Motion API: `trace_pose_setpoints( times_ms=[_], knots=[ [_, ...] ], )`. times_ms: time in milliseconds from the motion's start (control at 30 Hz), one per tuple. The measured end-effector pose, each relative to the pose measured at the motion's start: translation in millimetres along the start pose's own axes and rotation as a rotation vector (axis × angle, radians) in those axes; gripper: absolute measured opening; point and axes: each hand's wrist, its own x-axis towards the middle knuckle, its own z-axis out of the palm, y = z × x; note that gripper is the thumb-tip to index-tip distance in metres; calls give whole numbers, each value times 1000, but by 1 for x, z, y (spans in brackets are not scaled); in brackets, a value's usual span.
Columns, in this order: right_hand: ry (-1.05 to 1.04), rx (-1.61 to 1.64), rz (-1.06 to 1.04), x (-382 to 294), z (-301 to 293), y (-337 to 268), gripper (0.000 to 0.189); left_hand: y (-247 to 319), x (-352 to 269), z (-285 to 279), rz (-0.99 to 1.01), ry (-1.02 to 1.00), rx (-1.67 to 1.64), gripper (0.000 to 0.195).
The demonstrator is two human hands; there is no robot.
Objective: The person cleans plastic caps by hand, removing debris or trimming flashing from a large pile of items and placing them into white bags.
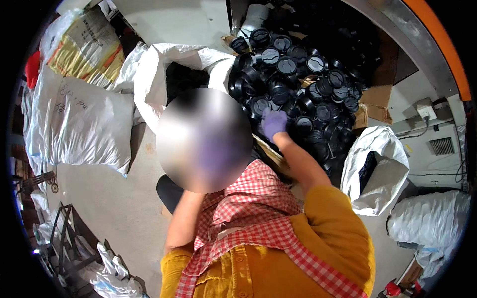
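A round blur covers my left hand (pixel 218 151). Only its purple glove colour shows through, so its fingers and anything in them are hidden. My right hand (pixel 274 123), also in a purple glove, reaches to the near left edge of a heap of round black plastic caps (pixel 287 65). Its fingertips are at a cap (pixel 260 106), but the frame does not settle whether they grip it. Beyond the blur stands an open white woven sack (pixel 149 83) with black contents inside.
A torn cardboard edge (pixel 376 102) borders the heap. On the right is another open white sack (pixel 395 152), beside a wall socket with a cable (pixel 426 110). Full white sacks (pixel 93 126) stand at left, one bearing handwriting. A dark metal frame (pixel 65 238) stands lower left.
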Motion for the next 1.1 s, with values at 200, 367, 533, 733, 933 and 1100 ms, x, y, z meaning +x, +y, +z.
trace_pose_setpoints(
  times_ms=[200,367,533,733,933,1100],
  knots=[
    [415,576,-736,-53,-81,2,11,-27,-36,36,-654,-64,-980,58],
    [313,700,-1012,-127,-129,-13,7,-9,-56,25,-677,-574,-888,42],
    [-1176,1571,115,-181,-121,-14,17,-10,-64,4,765,-310,-37,34],
    [-1187,1660,516,-179,-119,70,26,-29,-68,-105,-209,92,-472,34],
    [-182,1606,-285,-151,-113,-26,35,9,-76,1,-602,-134,-1124,34],
    [-23,1440,-374,-123,-133,-42,24,38,-71,49,-603,-164,-1588,31]
  ],
)
